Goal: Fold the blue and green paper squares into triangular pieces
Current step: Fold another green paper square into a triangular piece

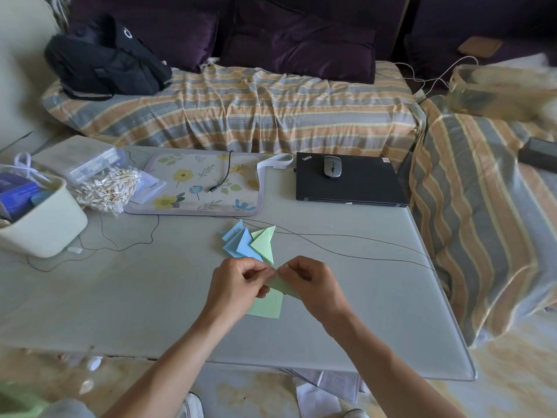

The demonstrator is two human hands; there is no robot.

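Observation:
Both hands meet over the middle of the grey table (pixel 126 297). My left hand (pixel 238 285) and my right hand (pixel 307 285) pinch the top corner of a green paper (pixel 281 286) that is lifted slightly off the table. Beneath it lies a flat green paper square (pixel 266 307), partly hidden by my left hand. Just beyond the hands sits a small pile of folded triangles: blue pieces (pixel 238 241) on the left and green pieces (pixel 265 244) on the right.
A closed black laptop (pixel 349 182) with a grey mouse (pixel 332 166) sits at the back right. A floral mat (pixel 196 182) with a cable end, a bag of cotton swabs (pixel 105 188) and a cream bin (pixel 42 218) stand at the back left. Thin wires (pixel 331 236) cross the table.

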